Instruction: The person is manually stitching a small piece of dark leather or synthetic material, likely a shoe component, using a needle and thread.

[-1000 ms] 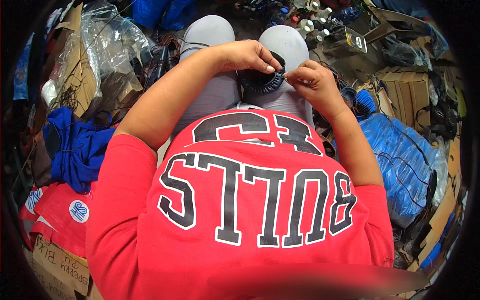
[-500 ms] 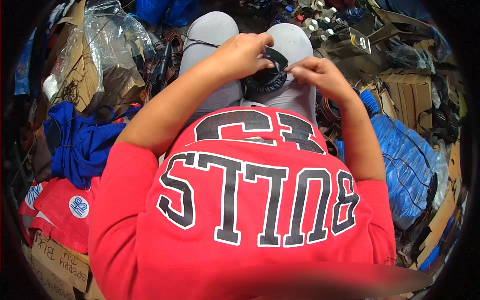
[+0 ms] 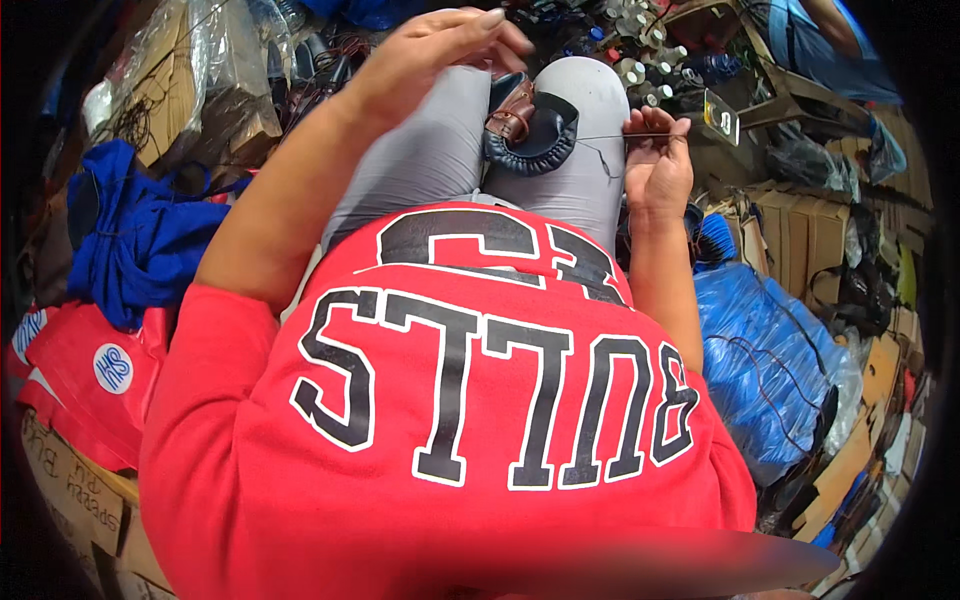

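A brown leather shoe (image 3: 514,112) with laces rests on my thighs, near the knees. Its black gathered rim (image 3: 530,161) curves round the side nearer me. Beyond its left side, my left hand (image 3: 455,45) is raised with some fingers stretched out and slightly blurred. No thing shows between those fingers. My right hand (image 3: 656,165) is off to the right, palm turned up and fingers curled round a thin dark thread (image 3: 600,136). This thread runs taut from the shoe to that hand. A loose end dangles over my right thigh.
Several small bottles (image 3: 640,70) stand beyond my right knee. Cardboard (image 3: 800,240) and a blue plastic-wrapped bundle (image 3: 765,360) lie at right. Blue cloth (image 3: 140,240), a red bag (image 3: 90,370) and clear plastic (image 3: 215,60) crowd the left. A person in blue (image 3: 825,45) is at the far right.
My hands have parted from the shoe: the left moved up and left, the right moved right. The shoe's brown upper now shows, and the thread is stretched towards my right hand.
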`<action>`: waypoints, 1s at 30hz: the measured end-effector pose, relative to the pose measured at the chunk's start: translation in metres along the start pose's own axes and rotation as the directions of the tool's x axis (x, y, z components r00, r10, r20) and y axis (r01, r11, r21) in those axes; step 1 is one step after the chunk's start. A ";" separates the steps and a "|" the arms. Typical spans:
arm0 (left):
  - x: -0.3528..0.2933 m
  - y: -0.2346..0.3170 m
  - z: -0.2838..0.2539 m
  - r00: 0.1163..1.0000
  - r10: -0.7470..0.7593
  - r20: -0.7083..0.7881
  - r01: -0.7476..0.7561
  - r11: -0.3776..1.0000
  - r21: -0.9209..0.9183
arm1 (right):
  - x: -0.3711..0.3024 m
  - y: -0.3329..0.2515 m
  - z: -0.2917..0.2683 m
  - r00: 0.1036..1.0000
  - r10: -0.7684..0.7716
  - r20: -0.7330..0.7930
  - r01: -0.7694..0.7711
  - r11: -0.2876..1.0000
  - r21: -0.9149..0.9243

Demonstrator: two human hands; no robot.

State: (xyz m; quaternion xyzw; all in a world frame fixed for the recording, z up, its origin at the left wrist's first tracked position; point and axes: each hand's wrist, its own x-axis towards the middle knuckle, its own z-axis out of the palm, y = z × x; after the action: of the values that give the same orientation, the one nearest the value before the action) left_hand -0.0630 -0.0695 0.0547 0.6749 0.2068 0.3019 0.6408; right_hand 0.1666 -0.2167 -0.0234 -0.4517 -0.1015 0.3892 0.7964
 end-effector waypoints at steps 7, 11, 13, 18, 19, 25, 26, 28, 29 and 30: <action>0.006 -0.053 -0.037 0.928 -0.025 0.371 0.338 0.469 -0.816 | -0.016 -0.024 -0.006 0.869 0.382 0.315 -0.459 0.859 0.225; 0.000 -0.053 -0.041 0.952 -0.171 0.255 0.303 0.643 -0.703 | -0.019 -0.027 -0.018 0.864 0.416 0.284 -0.457 0.885 0.093; -0.003 -0.041 -0.039 0.958 -0.269 0.103 0.281 0.799 -0.531 | -0.019 -0.036 -0.028 0.874 0.465 0.142 -0.463 0.885 -0.046; -0.010 -0.051 -0.125 0.992 -0.093 -0.079 0.116 0.923 0.366 | -0.008 -0.100 -0.087 0.874 0.461 -0.157 -0.211 0.069 -0.975; -0.011 -0.051 -0.129 0.993 0.119 0.026 -0.111 0.795 0.596 | -0.005 -0.105 -0.091 0.933 0.348 0.095 -0.009 0.285 -0.959; 0.001 -0.027 -0.013 0.718 -0.081 0.692 -0.534 0.573 0.622 | 0.003 -0.061 0.076 0.735 0.521 0.433 0.395 0.190 -0.899; 0.005 -0.028 0.000 0.640 -0.131 0.757 -0.609 0.516 0.603 | 0.007 -0.048 0.085 0.677 0.600 0.426 0.474 0.087 -0.876; 0.019 -0.034 0.017 0.603 -0.179 0.778 -0.681 0.392 0.618 | 0.011 -0.039 0.107 0.664 0.721 0.198 0.583 -0.333 -0.741; 0.022 -0.038 0.021 0.568 -0.238 0.788 -0.741 0.268 0.616 | 0.015 -0.038 0.107 0.670 0.714 0.205 0.583 -0.334 -0.741; 0.022 -0.042 0.022 0.565 -0.238 0.790 -0.747 0.258 0.612 | 0.018 -0.035 0.101 0.639 0.744 0.197 0.604 -0.327 -0.727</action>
State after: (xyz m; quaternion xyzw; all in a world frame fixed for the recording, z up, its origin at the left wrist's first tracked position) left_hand -0.0277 -0.0673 0.0159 0.9902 -0.0882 -0.0831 0.0690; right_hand 0.1458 -0.1491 0.0587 -0.6746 -0.6485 0.3317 -0.1196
